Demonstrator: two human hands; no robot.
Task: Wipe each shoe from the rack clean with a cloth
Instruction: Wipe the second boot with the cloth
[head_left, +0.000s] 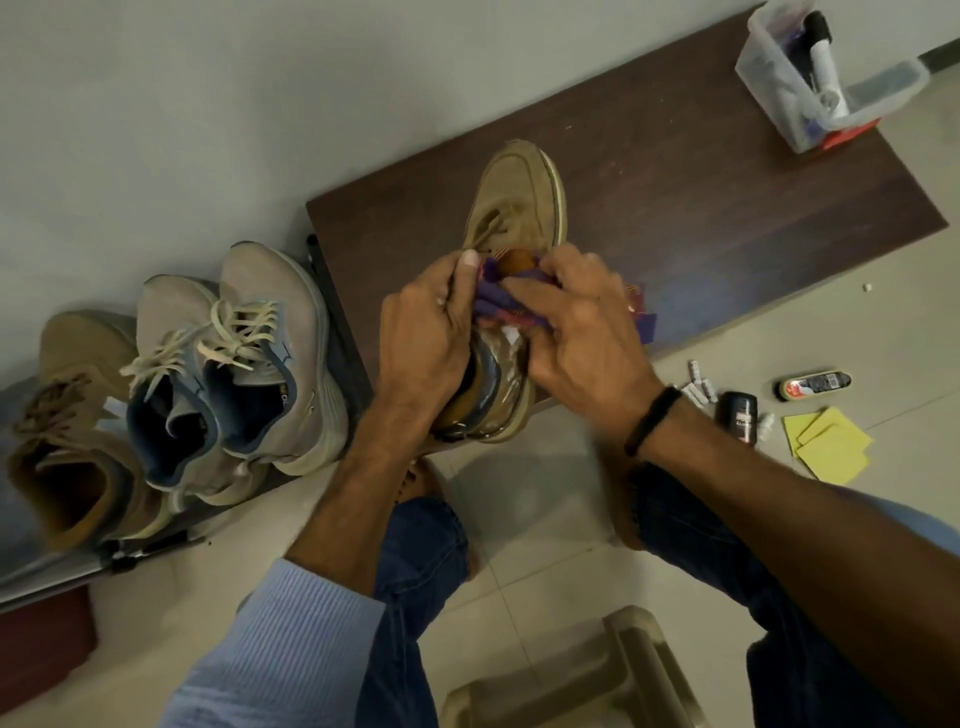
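Dark brown wood forms the worktop (675, 208). Well to the left of the left grip (421, 332), a grey pair (260, 332) and another tan shoe (72, 415) sit on the rack (31, 577).

The tan shoe being cleaned (519, 192) lies on the worktop. Its toe points out beyond both grips and its heel hangs over the near edge below them. The left grip is wrapped round the shoe's side at the collar, thumb raised by the laces. The right grip (582, 332) is bunched on the purple cloth (491, 301), pressing it onto the tongue between the two grips.

The overhang looks like the main risk. If the left grip slackens while the right rubs hard, the shoe could tip off the edge. The upper looks like suede, so heavy rubbing may scuff it. A loose tail of cloth to the right of the right grip could catch on the laces.
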